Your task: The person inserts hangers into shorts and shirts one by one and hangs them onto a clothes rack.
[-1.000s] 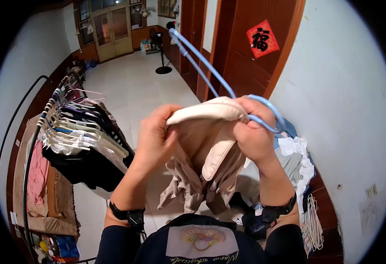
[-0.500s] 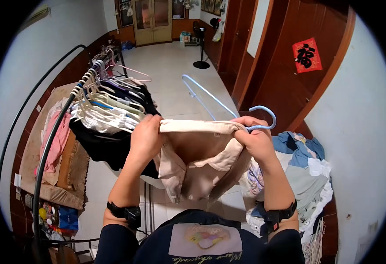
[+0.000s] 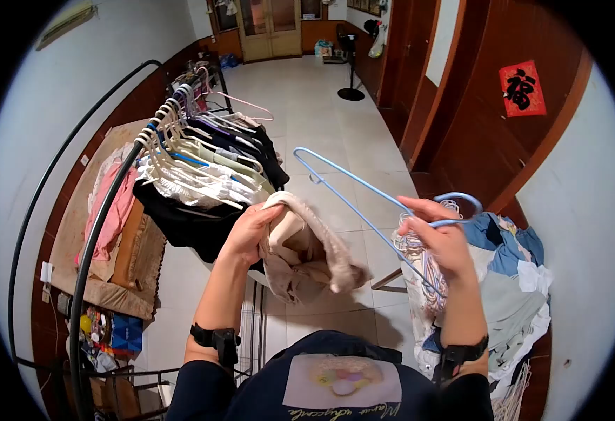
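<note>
Left hand [image 3: 248, 231]: thumb and fingers pinched together on the edge of the beige garment [image 3: 288, 270].
Beige garment: hanging down below and to the right of that pinch, bunched, partly folded over itself.
Right hand [image 3: 439, 235]: fingers loosely curled, no wide gap, with the blue hanger [image 3: 358, 180] between thumb and fingers near the hook.
Blue hanger: bare, reaching out to the left of its grip, apart from the beige garment.
Below the right grip: a bundle of hangers [image 3: 428, 274].
Right of the right grip: a loose clothes pile [image 3: 500, 302], not on hangers.
Left of the left grip: a black clothes rack [image 3: 100, 217] with a row of garments on hangers [image 3: 212, 186].
State of the clothes: many garments hung on the rack; the held one has no hanger in it, and those in the pile lie unhung.
</note>
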Demonstrator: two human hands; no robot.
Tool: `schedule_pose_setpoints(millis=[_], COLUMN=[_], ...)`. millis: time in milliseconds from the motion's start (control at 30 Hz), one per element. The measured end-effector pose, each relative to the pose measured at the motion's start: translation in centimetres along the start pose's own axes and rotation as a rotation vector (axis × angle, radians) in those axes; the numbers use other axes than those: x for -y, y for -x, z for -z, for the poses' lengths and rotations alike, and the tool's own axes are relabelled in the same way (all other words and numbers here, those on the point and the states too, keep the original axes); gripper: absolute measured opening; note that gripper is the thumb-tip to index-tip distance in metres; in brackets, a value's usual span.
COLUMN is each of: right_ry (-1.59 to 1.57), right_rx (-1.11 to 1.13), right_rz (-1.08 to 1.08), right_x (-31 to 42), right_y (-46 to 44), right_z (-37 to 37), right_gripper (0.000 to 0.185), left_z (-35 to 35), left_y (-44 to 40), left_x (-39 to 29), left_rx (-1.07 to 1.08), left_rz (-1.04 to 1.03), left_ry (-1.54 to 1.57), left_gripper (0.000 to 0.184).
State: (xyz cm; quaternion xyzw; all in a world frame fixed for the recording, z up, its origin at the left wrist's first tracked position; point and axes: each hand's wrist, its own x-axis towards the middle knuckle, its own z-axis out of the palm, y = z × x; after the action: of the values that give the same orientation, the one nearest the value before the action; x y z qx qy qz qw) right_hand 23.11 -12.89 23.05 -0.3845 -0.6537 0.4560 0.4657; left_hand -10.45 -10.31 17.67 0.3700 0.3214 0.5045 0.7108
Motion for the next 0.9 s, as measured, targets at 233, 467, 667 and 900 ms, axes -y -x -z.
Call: schedule_pose_setpoints(millis=[233, 467, 667, 900], right_ry=[-0.132, -0.018, -0.071, -0.179], right_rx=[0.174, 0.244, 0.344, 0.222], right_rz=[-0.231, -0.338, -0.356, -0.252], right_x=[1.0, -6.1, -13.0, -15.3], right_y=[3.3, 3.3, 2.3, 2.0], right_z=[5.7, 0.9, -5.3, -5.2], right_gripper=[0.028, 0.026, 0.019, 0.015], left_z=[1.2, -4.3, -9.1, -12.1], left_y=[-1.1, -0.5, 1.3, 3.2], left_x=[2.2, 5.3, 9.8, 9.9], left_rx=[-0.123, -0.099, 0.02, -0.125], left_rz=[-0.058, -0.072, -0.332, -0.487], left_ry=[-0.197, -0.563, -1.247, -1.576], left_gripper=[0.023, 0.02, 0.019, 0.018])
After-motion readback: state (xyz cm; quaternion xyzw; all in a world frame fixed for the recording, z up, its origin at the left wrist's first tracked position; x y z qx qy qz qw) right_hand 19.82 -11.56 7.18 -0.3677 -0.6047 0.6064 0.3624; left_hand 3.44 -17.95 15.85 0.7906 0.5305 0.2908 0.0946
